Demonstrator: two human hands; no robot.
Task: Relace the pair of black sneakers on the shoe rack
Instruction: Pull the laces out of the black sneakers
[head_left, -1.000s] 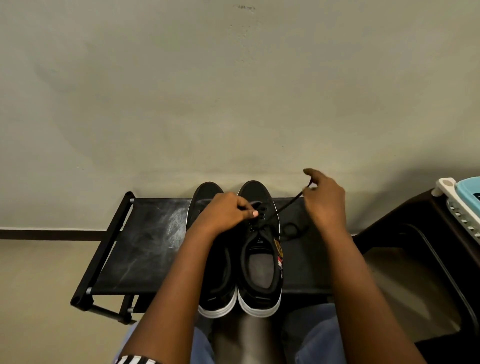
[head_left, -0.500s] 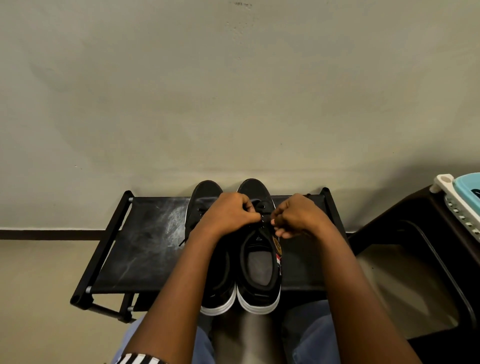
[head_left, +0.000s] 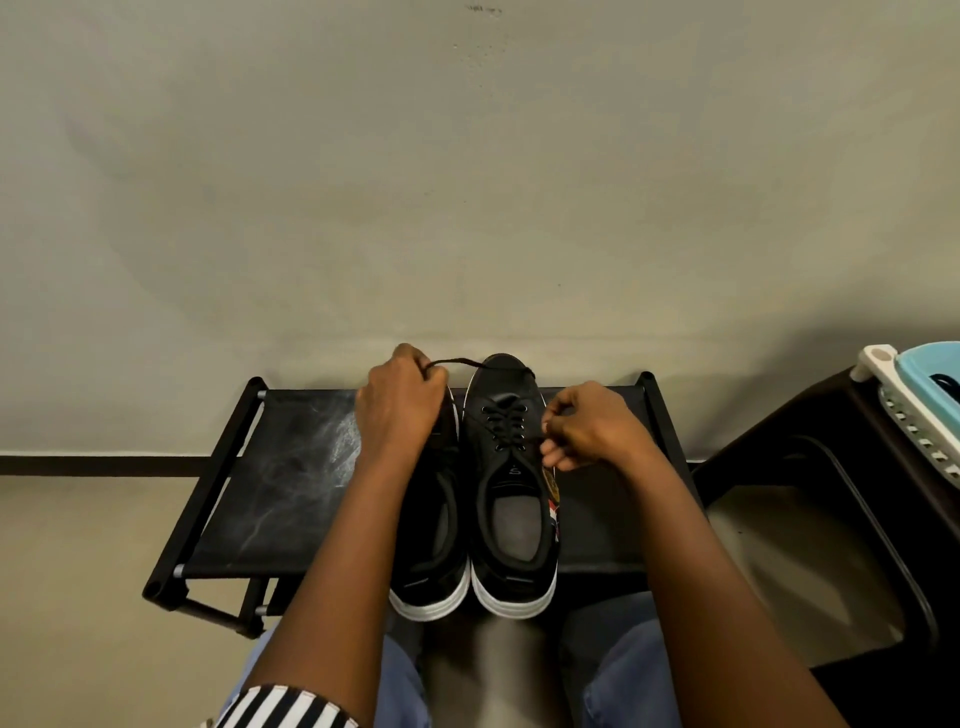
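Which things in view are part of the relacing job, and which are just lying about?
In the job:
- lace, held by left hand and right hand
- laced sneaker
- other sneaker
- shoe rack

Lying about:
- blue basket
- dark stool under it

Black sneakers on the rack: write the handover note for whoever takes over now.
Left hand pinches a lace end, drawn out beyond the toes.
Right hand pinches lace beside the eyelets of the right sneaker.
Both sneakers stand side by side on the shoe rack.
Done: right sneaker shows crossed rows.
To do: tighten and finish it. Check the left sneaker; the arm hides its lacing.
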